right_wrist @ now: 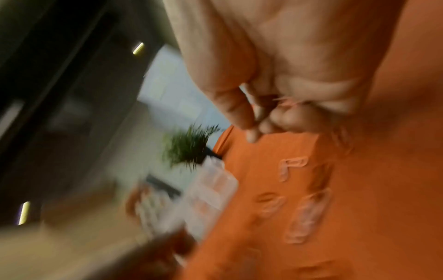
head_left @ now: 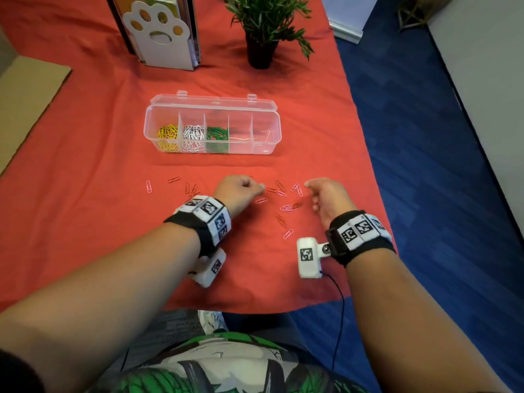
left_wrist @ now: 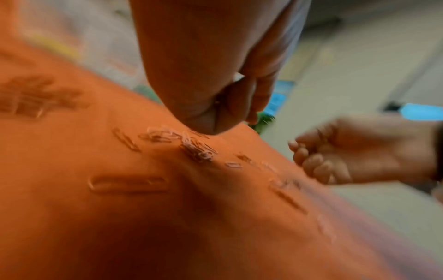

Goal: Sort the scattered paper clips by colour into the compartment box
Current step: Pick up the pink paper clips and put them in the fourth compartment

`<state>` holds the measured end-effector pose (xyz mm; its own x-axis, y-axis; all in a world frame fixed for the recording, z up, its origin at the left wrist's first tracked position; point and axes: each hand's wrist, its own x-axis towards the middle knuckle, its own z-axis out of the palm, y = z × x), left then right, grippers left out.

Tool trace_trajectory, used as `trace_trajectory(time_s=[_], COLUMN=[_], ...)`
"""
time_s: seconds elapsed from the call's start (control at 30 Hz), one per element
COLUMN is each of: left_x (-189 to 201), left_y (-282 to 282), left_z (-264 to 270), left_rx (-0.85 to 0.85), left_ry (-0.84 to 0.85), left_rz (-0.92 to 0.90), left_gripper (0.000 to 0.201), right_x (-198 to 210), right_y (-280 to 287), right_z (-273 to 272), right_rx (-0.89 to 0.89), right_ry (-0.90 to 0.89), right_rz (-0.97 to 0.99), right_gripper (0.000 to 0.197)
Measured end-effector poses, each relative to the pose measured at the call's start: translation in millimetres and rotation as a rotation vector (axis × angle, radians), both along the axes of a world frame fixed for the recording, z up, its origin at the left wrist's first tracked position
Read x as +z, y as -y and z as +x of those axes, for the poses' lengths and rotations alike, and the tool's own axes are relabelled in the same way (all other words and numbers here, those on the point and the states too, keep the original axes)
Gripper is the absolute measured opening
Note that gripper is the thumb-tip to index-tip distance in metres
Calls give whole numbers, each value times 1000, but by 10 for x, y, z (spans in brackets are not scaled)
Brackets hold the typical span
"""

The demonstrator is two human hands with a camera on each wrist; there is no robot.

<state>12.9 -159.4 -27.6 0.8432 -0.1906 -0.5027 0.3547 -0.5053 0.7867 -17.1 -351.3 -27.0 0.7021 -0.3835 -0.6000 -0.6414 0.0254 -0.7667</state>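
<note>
Nearest to us, both forearms reach out over the red cloth (head_left: 99,154) that covers the surface. Our left hand (head_left: 241,191) is curled, fingertips bunched and down at the cloth beside a pink clip; in the left wrist view the thumb and forefinger press together with a small glint between them, so we judge it pinches a clip, though blur keeps us from being sure. Our right hand (head_left: 326,197) hangs with fingers loosely bent, and the right wrist view shows thin pink wire tucked against the palm (right_wrist: 287,101), so it appears to hold gathered pink clips.

We judge the step in hand to be collecting the remaining clips. Between and around the hands lie the scattered paper clips (head_left: 287,207), pink ones and red ones that nearly vanish against the cloth; a few more sit off to the left (head_left: 149,186). The next move calls for a fine pinch on one colour only, then a carry forward to a free compartment.

Further on stands the clear compartment box (head_left: 269,131), lid open, with yellow (head_left: 168,134), white (head_left: 193,134) and green (head_left: 217,136) clips filling the three left compartments; the two on the right look nearly bare. Nothing blocks the path to it. Beyond stand a paw-print bookend (head_left: 161,35) and a potted plant (head_left: 262,26), well clear. The real hindrance is red on red.
</note>
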Motion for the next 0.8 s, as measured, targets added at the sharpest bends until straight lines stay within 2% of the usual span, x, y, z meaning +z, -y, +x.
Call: trace_trajectory(time_s=[0.07,0.1,0.13,0.23,0.33,0.43,0.5,0.57,0.63,0.7,0.73,0.8], left_x=[-51,-78,-109,-194,-255,-259,-231,-167,-77,14,71,161], left_y=[19,22,27,61,89,88,98,108,81,3,-57,-187], left_z=[-8,-7,-7,-6,-18,-6,17,38,57,59,55,58], left_rx=[-194,-266,-329,-498,-586,-584,-499,-334,-88,132,187,243], left_ry=[261,351,419,500,505,509,466,277,-97,-444,-545,-621], left_rz=[276,365,429,577,624,602,525,359,23,-322,-469,-665], left_gripper=[17,19,23,28,27,27,25,18,14,11,9,8], right_x=[-25,-33,-54,-158,-211,-203,-191,-186,-174,-181,-183,-193], right_y=[-13,-37,-66,-174,-246,-271,-261,-236,-198,-140,-120,-106], right_z=[81,101,115,160,206,219,218,217,210,191,171,128], right_rx=[312,388,430,524,582,632,657,677,681,616,549,369], right_ry=[-120,-156,-178,-208,-205,-171,-172,-166,-128,-79,-63,-16], right_rz=[-491,-642,-738,-904,-975,-986,-968,-951,-918,-829,-743,-499], right_gripper=[11,15,26,50,44,36,37,38,32,16,8,10])
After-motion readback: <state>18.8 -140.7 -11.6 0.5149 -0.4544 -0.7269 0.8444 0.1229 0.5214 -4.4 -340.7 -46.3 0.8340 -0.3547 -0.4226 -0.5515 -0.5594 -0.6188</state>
